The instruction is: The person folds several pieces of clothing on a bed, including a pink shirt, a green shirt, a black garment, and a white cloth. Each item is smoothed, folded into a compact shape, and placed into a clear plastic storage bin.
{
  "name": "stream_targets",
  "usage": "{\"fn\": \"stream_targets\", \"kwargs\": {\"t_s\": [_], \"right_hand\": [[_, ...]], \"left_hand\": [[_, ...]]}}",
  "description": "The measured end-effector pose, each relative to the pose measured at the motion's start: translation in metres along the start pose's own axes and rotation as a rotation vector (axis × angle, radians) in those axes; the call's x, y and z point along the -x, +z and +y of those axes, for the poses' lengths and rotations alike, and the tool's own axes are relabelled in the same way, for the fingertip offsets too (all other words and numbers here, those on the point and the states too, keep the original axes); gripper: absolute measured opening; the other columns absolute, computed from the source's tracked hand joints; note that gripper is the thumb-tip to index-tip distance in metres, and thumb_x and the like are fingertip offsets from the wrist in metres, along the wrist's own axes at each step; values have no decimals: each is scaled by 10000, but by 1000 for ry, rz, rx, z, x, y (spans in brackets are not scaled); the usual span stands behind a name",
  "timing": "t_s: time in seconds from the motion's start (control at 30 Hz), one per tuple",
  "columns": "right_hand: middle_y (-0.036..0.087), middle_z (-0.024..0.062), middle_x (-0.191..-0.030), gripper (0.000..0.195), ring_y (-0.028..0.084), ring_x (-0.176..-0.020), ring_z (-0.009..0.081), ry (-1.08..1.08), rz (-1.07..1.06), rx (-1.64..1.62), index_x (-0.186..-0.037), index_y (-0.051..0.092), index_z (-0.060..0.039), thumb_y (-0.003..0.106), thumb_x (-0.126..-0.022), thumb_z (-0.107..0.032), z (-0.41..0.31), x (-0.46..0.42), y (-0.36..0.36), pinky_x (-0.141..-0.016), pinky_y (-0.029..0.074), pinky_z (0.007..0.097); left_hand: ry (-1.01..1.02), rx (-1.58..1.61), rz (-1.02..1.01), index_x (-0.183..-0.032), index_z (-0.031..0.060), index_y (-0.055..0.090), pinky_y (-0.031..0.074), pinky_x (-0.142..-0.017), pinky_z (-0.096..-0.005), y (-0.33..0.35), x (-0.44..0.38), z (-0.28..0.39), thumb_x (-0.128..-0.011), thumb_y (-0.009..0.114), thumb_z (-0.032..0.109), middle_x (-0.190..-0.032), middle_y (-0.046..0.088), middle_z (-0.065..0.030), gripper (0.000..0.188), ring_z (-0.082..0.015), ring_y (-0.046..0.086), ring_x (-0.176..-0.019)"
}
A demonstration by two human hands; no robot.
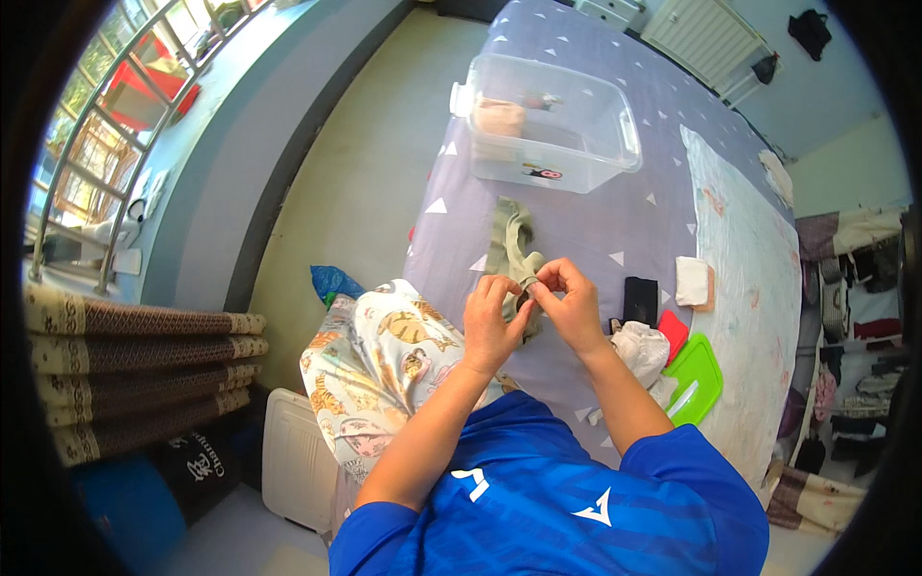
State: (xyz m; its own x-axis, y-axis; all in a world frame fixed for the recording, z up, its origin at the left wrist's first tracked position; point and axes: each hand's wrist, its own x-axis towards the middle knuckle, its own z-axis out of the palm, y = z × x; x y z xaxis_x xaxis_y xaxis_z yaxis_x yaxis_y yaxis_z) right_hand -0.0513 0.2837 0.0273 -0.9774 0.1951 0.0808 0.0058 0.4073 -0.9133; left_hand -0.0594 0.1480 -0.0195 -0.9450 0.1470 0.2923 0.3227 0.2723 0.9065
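An olive-green cloth garment lies partly on the purple bedsheet with white triangles, its near end raised between my hands. My left hand pinches one side of its edge, fingertips close to those of my right hand, which pinches the other side. A small dark patch shows between the fingertips; what it is cannot be told. Beyond the garment stands a clear plastic storage box with a folded peach cloth inside, against its left side.
Right of my hands lie a folded black cloth, a white crumpled cloth, a red item, a bright green lid-like piece and a folded white cloth. A pale sheet covers the bed's right side. A whitish plastic lid stands at lower left.
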Motion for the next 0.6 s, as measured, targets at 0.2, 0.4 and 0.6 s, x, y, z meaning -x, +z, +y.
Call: {"fn": "stream_targets", "kwargs": {"t_s": [0.2,0.4,0.6], "right_hand": [[644,63,-750,95,634,-692,142,-192,-58,19,-860,591,-8,666,-802,-20,-42,5,14,-658,508,273],[641,83,-790,128,627,-710,145,-242,-237,87,-893,613,-3,664,-776,4,-48,8,19,-668,504,283],[629,44,-914,77,608,-836,138,-135,-322,-451,-959,590,-26,584,-892,-62,-46,8,39,-778,482,284]], "left_hand": [[10,59,139,-953,51,584,445,-784,-373,-22,3,-4,-735,680,32,-972,594,-100,239,-298,579,-897],[225,94,303,-937,-6,588,484,-806,-319,-73,-12,17,-824,571,-65,-1004,632,-120,129,-213,613,-883],[-93,546,188,-934,9,565,459,-647,-216,-112,-20,39,-911,542,9,-864,636,-54,32,-83,582,-711]]}}
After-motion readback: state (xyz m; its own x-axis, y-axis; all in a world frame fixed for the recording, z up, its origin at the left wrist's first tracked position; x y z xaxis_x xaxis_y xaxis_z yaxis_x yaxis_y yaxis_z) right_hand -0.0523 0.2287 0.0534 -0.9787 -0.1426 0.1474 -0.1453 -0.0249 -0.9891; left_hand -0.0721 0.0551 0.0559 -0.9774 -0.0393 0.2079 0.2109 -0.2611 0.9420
